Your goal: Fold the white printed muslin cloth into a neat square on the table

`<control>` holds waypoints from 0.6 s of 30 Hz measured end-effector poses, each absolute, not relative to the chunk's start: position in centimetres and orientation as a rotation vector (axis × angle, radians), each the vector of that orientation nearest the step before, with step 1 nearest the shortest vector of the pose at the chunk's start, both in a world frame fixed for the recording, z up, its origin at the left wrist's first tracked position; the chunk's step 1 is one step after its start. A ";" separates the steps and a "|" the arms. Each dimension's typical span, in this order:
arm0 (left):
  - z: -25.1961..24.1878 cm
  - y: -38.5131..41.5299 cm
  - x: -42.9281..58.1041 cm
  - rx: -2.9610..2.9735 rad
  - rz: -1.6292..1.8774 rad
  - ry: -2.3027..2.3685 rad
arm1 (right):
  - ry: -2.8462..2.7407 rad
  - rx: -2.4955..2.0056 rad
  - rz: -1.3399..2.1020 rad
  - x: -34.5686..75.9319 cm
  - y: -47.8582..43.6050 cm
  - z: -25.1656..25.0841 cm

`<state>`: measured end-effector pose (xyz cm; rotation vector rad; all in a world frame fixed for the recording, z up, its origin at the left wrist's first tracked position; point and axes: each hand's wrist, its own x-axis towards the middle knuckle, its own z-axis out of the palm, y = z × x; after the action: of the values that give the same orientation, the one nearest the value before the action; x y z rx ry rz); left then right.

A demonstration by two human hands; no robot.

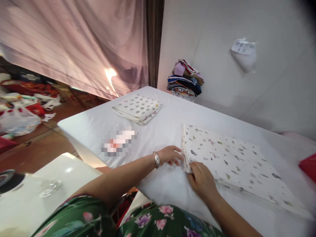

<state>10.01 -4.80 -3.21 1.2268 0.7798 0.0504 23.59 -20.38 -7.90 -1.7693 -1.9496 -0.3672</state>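
A long folded white cloth (229, 158) with small printed figures lies on the white-covered table, stretching off to the right. My right hand (201, 177) pinches the near corner of its left end, where several layers show. Just left of that edge is my left hand (171, 155), fingers spread and holding nothing, its fingertips close to the layered edge. A silver bracelet circles my left wrist. Farther back on the table rests a smaller folded cloth (138, 108) with printed spots.
A blurred-out flat item (119, 141) lies on the table (86, 128) at left. Stacked fabrics (185, 80) stand by the wall behind. A white surface (64, 197) is at lower left, plastic bags (19, 120) on the floor beyond, and something red (308, 166) at far right.
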 end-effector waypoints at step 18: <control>-2.8 5.5 26.4 2.434 0.145 0.985 | -2.086 -1.648 -0.432 24.1 -20.5 -8.8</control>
<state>26.44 5.52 -2.76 2.4344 0.9849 0.1451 24.12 -20.52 -8.77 -1.6479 -2.0859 -0.4321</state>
